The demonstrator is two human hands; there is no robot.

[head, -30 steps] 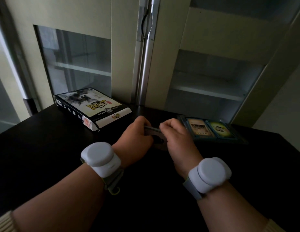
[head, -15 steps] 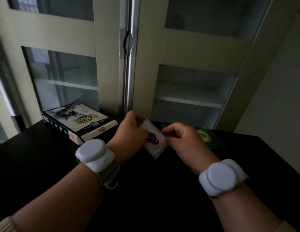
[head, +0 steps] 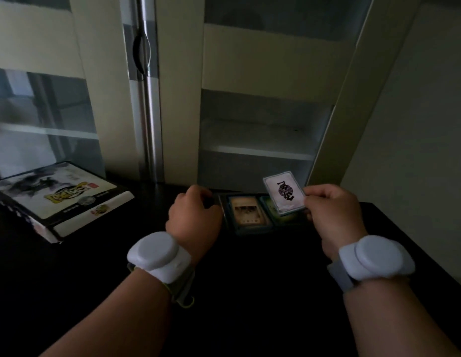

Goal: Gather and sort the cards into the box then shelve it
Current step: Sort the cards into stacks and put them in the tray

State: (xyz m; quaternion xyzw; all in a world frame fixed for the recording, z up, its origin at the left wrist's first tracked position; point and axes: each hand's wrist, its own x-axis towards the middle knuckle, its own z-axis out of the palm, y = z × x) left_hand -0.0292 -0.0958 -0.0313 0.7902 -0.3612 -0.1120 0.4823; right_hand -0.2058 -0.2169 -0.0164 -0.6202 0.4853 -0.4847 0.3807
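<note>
Box lid (head: 62,199) well left of the grip, stiff and broad, best taken by both long edges; open tray (head: 252,215) just below the grip; card stack (head: 284,193) light, slick, liable to fan, pinched at its near corner by right hand (head: 332,210); left hand (head: 193,217) curled beside the tray, contents unclear.

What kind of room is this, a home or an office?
Hard to say; probably a home or office corner. A pale cabinet with glass doors and bare shelves stands behind a dark table, with a game box and cards on it.
</note>
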